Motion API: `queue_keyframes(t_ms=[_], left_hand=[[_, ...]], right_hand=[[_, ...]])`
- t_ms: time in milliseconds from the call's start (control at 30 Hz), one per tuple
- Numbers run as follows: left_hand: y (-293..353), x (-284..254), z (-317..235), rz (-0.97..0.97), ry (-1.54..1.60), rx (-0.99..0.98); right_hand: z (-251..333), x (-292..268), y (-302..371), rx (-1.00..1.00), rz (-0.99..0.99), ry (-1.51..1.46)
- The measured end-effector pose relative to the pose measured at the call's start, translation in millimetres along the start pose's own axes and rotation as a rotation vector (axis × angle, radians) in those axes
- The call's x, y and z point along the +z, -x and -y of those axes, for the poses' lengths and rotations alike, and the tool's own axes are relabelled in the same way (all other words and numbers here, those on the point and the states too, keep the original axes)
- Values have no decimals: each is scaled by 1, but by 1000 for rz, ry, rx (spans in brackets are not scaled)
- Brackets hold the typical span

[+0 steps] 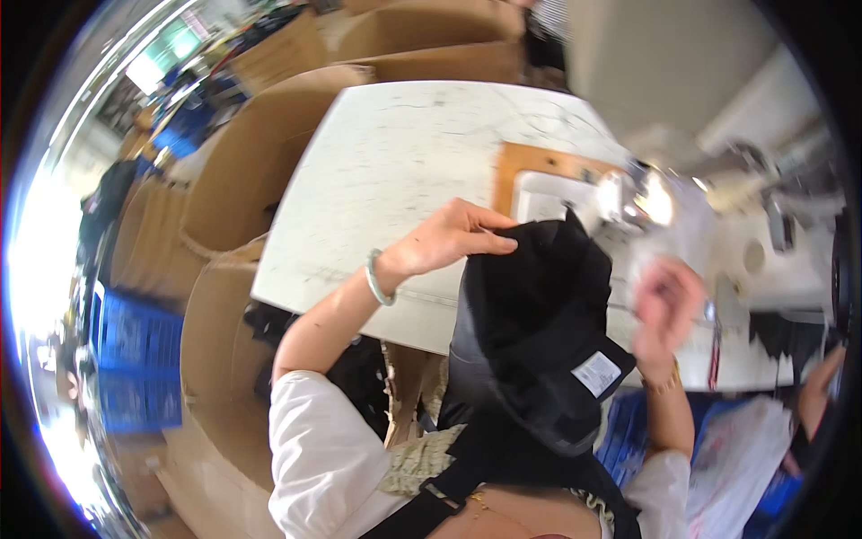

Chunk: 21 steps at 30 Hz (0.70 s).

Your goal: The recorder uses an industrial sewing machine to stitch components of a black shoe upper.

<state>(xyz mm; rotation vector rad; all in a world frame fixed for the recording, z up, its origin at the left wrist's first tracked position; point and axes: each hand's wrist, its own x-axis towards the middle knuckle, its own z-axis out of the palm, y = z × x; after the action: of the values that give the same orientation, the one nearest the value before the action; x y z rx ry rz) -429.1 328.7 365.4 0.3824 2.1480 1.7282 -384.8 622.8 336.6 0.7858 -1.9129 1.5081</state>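
Note:
A black fabric piece (539, 314), folded and rounded a bit like a hat, hangs in front of my body at the table's near edge. A white label (596, 374) shows on its lower right side. My left hand (462, 239) pinches its upper left edge between thumb and fingers. To the right of the cloth, my right hand (666, 301) is lifted and apart from it. Motion smears its fingers, which look curled, and I cannot make out whether anything is in them.
Beyond the cloth, a sewing machine (633, 193) with a lit lamp stands on the white table (395, 171). Large cardboard boxes (242, 171) crowd the left and back. Blue crates (135, 359) are stacked at far left. Another person's arm (817, 391) shows at right.

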Motion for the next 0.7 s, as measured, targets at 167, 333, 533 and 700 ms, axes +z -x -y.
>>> queue_keyframes(t_ms=[167, 333, 533, 700], left_hand=[[95, -137, 42, -693, -421, 166], [180, -248, 122, -1431, -1042, -454], [361, -225, 280, -1431, -875, -641], [493, -82, 423, -245, -1424, -1062]], right_hand=[[11, -44, 24, 67, -196, 88], [-21, -49, 55, 347, 125, 464], [-44, -79, 81, 137, 414, 1118], [-35, -51, 73, 62, 379, 1365]])
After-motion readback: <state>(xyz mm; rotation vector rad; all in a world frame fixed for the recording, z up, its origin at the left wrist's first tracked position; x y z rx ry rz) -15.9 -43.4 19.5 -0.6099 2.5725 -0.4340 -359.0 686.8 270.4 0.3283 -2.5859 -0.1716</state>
